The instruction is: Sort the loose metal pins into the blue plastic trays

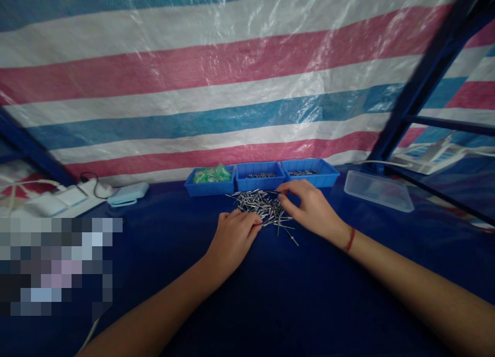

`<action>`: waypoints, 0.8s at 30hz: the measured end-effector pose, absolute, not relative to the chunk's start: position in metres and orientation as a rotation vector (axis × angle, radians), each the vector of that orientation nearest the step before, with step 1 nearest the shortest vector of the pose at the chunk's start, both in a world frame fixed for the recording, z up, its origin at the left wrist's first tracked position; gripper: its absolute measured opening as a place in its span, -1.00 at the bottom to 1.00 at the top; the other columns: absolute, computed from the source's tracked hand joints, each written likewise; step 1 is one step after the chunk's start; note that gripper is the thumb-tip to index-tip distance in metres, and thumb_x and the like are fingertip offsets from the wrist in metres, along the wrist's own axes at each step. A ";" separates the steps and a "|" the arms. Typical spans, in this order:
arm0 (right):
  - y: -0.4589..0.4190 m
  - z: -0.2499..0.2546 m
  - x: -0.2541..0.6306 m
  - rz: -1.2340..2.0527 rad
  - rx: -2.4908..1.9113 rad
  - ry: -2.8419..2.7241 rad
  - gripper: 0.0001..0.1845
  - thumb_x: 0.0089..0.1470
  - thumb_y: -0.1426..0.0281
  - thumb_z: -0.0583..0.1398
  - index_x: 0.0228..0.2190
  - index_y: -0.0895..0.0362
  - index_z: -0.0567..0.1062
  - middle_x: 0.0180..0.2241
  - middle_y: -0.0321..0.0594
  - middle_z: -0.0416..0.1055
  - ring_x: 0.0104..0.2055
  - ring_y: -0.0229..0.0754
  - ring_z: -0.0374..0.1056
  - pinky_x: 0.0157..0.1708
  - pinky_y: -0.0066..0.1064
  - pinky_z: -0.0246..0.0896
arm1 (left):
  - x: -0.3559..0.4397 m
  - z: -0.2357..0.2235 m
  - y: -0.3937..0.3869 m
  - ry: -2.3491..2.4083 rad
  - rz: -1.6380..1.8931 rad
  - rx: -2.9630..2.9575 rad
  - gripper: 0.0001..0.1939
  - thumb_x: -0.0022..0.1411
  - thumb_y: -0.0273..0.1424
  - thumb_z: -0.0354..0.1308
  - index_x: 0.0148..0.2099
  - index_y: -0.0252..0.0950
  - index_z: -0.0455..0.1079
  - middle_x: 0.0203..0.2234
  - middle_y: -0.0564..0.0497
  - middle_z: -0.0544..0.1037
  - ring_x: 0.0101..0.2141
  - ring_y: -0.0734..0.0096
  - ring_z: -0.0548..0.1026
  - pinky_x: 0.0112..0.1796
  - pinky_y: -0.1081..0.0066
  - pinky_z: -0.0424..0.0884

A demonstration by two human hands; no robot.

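A loose pile of silver blind rivets [261, 202] lies on the dark blue tabletop [278, 295]. My left hand [234, 238] rests at the near left edge of the pile, fingers bent and held together with the thumb. Whatever its fingertips hold, if anything, is hidden. At the pile's right side is my right hand [307, 205], a red cord round its wrist. Its thumb and forefinger are bent towards each other, with a thin rivet at the forefinger's tip. One single rivet [293, 238] sticks out at the near right of the pile.
Behind the pile stand three blue bins: the left bin [211, 188] holds green plastic bagging, the middle bin [260, 183] and right bin [315, 179] hold rivets. A clear plastic lid [379, 191] lies right. Power strips [65, 200] and a light-blue case [128, 193] lie left.
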State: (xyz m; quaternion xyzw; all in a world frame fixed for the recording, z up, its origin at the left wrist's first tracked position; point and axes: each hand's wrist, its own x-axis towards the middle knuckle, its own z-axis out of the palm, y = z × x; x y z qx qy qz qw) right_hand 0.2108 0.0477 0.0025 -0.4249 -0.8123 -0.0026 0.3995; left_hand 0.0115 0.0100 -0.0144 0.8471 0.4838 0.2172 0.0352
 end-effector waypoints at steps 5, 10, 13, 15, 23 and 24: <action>0.040 0.000 0.203 0.211 -1.018 -2.128 -0.84 0.02 0.51 0.12 -0.35 0.15 0.50 -0.35 -0.20 0.49 -0.30 -0.17 0.35 -0.23 -0.24 0.25 | 0.011 -0.016 0.013 1.492 0.898 2.429 -0.77 0.28 -0.45 0.01 -0.04 -0.20 0.36 -0.18 0.00 0.52 -0.16 0.27 0.44 -0.18 0.25 0.27; 0.032 0.001 0.195 0.631 -0.959 -2.007 -0.88 0.00 0.40 0.21 -0.36 0.12 0.52 -0.37 -0.24 0.50 -0.39 -0.26 0.36 -0.38 -0.38 0.29 | 0.012 -0.015 0.015 1.282 1.120 2.250 -0.80 0.28 -0.46 0.00 -0.11 -0.27 0.41 -0.23 -0.02 0.52 -0.18 0.35 0.46 -0.14 0.33 0.33; 0.029 0.002 0.191 0.795 -0.936 -1.886 -0.85 0.01 0.32 0.21 -0.38 0.13 0.53 -0.38 -0.23 0.51 -0.37 -0.25 0.38 -0.37 -0.38 0.28 | 0.013 -0.015 0.014 1.216 1.155 2.208 -0.81 0.28 -0.45 0.00 -0.13 -0.26 0.41 -0.23 -0.02 0.52 -0.18 0.34 0.46 -0.13 0.32 0.33; 0.028 0.002 0.190 0.869 -0.923 -1.829 -0.83 0.00 0.30 0.22 -0.38 0.13 0.53 -0.38 -0.22 0.51 -0.35 -0.23 0.39 -0.35 -0.36 0.29 | 0.014 -0.015 0.013 1.189 1.145 2.199 -0.81 0.29 -0.44 -0.01 -0.14 -0.25 0.41 -0.22 -0.02 0.52 -0.18 0.32 0.46 -0.13 0.31 0.33; 0.028 0.001 0.188 0.909 -0.922 -1.786 -0.82 -0.01 0.27 0.23 -0.40 0.13 0.52 -0.39 -0.21 0.50 -0.37 -0.22 0.38 -0.35 -0.33 0.29 | 0.015 -0.014 0.012 1.132 1.109 2.169 -0.81 0.30 -0.40 -0.04 -0.15 -0.28 0.38 -0.28 -0.02 0.49 -0.24 0.36 0.43 -0.17 0.33 0.32; 0.027 0.001 0.188 0.909 -0.923 -1.780 -0.81 -0.02 0.27 0.23 -0.40 0.14 0.52 -0.40 -0.21 0.50 -0.38 -0.22 0.38 -0.35 -0.33 0.29 | 0.015 -0.014 0.012 1.130 1.108 2.162 -0.81 0.30 -0.39 -0.04 -0.15 -0.28 0.38 -0.29 -0.02 0.48 -0.25 0.36 0.43 -0.18 0.34 0.31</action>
